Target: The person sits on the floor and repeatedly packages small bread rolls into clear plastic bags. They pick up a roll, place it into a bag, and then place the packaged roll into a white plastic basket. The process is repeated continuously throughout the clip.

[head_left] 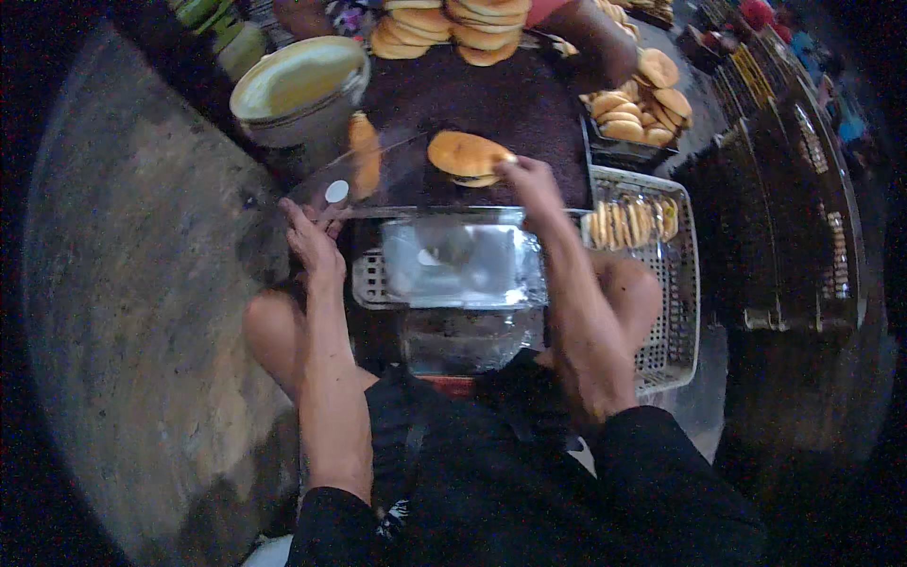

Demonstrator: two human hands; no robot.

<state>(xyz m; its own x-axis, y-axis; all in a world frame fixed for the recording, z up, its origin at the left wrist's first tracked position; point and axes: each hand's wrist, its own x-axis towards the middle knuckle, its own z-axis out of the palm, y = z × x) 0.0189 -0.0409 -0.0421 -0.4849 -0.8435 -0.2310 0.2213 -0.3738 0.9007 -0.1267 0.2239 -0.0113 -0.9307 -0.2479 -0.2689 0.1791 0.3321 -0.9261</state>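
Note:
My right hand (532, 192) pinches the right end of a golden oval bun (468, 151), held above the dark tabletop (444, 94). A darker line along the bun's lower edge looks like a split or filling. My left hand (316, 238) is closed on the near corner of a clear plastic bag (402, 156) with a white round sticker. Another bun (364, 156) stands on edge beside the bucket, partly behind the bag. Between my knees, a pile of clear plastic bags (463, 260) lies on a white basket (370, 281).
A pale bucket (302, 118) stands at the table's left. Stacked buns (413, 24) sit at the far edge near another person's arm (600, 47). More buns fill a black crate (628, 156) at right. Bagged buns (631, 222) line a white basket (690, 283) by my right knee.

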